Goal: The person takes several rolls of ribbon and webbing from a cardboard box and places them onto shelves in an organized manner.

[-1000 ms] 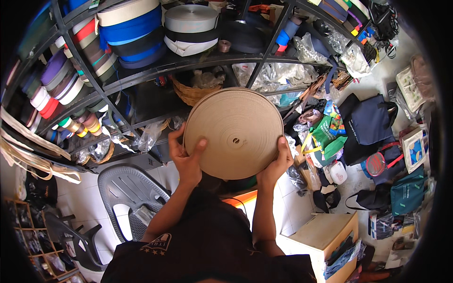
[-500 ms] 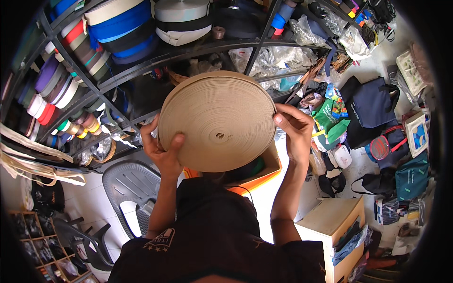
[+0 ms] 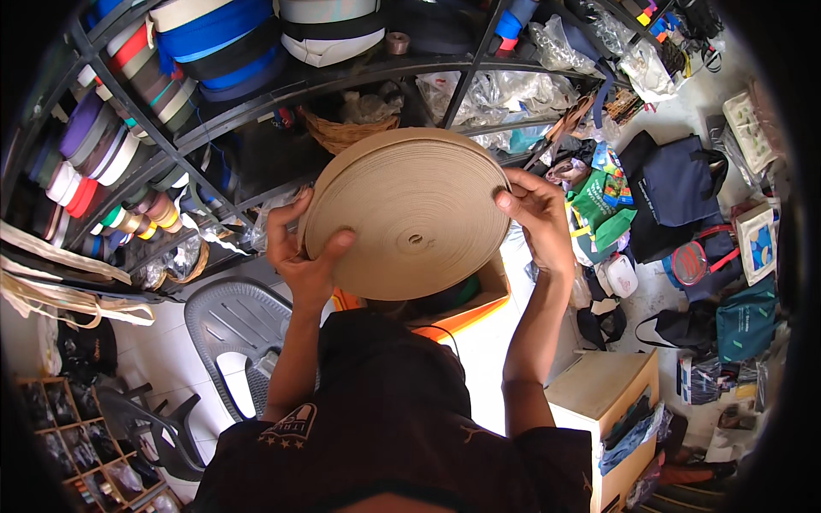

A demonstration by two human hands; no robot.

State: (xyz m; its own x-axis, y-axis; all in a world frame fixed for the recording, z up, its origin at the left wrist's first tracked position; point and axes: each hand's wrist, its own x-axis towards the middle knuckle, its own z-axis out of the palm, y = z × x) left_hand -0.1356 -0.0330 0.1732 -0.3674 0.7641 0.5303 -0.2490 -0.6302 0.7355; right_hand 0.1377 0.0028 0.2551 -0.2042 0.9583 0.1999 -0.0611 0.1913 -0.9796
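A large flat roll of beige webbing (image 3: pixel 402 205) is held up in front of me, tilted so that its wound face shows, with a small hole near the middle. My left hand (image 3: pixel 304 248) grips its left edge, thumb on the face and fingers round the rim. On the opposite edge, my right hand (image 3: pixel 539 218) pinches the rim between thumb and fingers. Below the roll is an orange-edged box (image 3: pixel 483 312), partly covered by it.
Dark metal shelving (image 3: pixel 256 115) stands ahead, bearing blue webbing rolls (image 3: pixel 214 38) and a wicker basket (image 3: pixel 346 132). A grey plastic chair (image 3: pixel 231 321) is at left. Bags (image 3: pixel 671 188) lie along the right, and a wooden cabinet (image 3: pixel 603 385) stands nearer.
Both hands have shifted slightly right with the roll, and its lower edge sits a little higher. More of the wicker basket shows behind it.
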